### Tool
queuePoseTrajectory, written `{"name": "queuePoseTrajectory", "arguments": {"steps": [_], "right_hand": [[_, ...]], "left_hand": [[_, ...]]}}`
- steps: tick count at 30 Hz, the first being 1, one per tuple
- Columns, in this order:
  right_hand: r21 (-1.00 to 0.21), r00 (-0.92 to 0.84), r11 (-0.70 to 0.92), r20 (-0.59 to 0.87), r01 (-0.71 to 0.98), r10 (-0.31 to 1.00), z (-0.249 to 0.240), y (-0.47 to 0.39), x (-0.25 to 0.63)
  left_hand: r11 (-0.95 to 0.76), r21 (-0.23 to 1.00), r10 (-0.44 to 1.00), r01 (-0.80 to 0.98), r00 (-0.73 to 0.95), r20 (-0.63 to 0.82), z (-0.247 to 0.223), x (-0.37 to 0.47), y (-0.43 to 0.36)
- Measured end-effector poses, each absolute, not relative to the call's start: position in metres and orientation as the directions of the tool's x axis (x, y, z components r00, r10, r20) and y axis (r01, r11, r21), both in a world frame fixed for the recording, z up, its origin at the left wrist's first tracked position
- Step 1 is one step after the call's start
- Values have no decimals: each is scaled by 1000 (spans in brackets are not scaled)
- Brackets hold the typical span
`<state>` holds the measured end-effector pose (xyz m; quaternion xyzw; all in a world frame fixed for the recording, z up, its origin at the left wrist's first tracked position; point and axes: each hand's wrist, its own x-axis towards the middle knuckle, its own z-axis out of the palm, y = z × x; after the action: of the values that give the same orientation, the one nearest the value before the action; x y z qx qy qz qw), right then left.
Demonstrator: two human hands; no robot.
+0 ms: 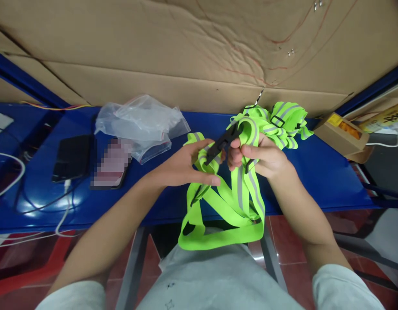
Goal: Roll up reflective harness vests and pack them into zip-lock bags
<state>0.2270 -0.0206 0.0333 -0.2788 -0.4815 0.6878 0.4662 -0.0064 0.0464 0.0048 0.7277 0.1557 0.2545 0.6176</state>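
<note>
Both hands are on a neon-green elastic reflective strap [218, 239] with grey stripes, held above the table's front edge. My left hand [182, 165] has its fingers round the left part of the strap, thumb stretched along its near side. In my right hand [262, 157] the strap is pinched between thumb and curled fingers, where it loops over a black slider. A black plastic buckle [223, 144] slants between the hands. Loops of strap hang below toward my lap. Behind my right hand lies a heap of more green reflective straps [289, 116] with black fittings.
Clear plastic zip bags [144, 122] lie at the back of the blue table [318, 185]. Left of them are a phone [111, 165] and a black device [73, 157] with a white cable. A small open cardboard box [341, 135] stands right. A cardboard panel [186, 47] rises behind.
</note>
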Motion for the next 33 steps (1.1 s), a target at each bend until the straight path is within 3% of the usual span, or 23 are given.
{"name": "queuePoseTrajectory", "arguments": {"steps": [4,8,14,19,23,27,30,33], "right_hand": [[-968,-456,-61,59,-243,888,30,-14,242],[-961,-502,-104,41,-257,864,20,-7,243],[-962,-431,-141,-27,-235,902,4,-4,237],[-916,-547,-196,30,-351,837,-2,-13,239],[-916,-611,-193,69,-352,788,0,-18,238],[-948,-475,-41,120,-315,872,1,-16,234],[-972,-353,37,120,-232,928,-5,-15,229],[-978,-311,2,67,-207,948,-14,-14,224]], "left_hand": [[-145,960,703,-241,657,271,6,-4,53],[-102,967,730,-235,643,233,0,-5,59],[247,942,522,-228,850,69,-14,-8,55],[476,846,432,-241,902,15,-16,-17,63],[325,938,358,-121,934,-4,-11,-26,69],[131,991,311,0,950,-41,-8,-20,58],[122,989,433,-82,901,21,-9,-8,46],[187,960,484,-208,870,95,-13,2,37]]}}
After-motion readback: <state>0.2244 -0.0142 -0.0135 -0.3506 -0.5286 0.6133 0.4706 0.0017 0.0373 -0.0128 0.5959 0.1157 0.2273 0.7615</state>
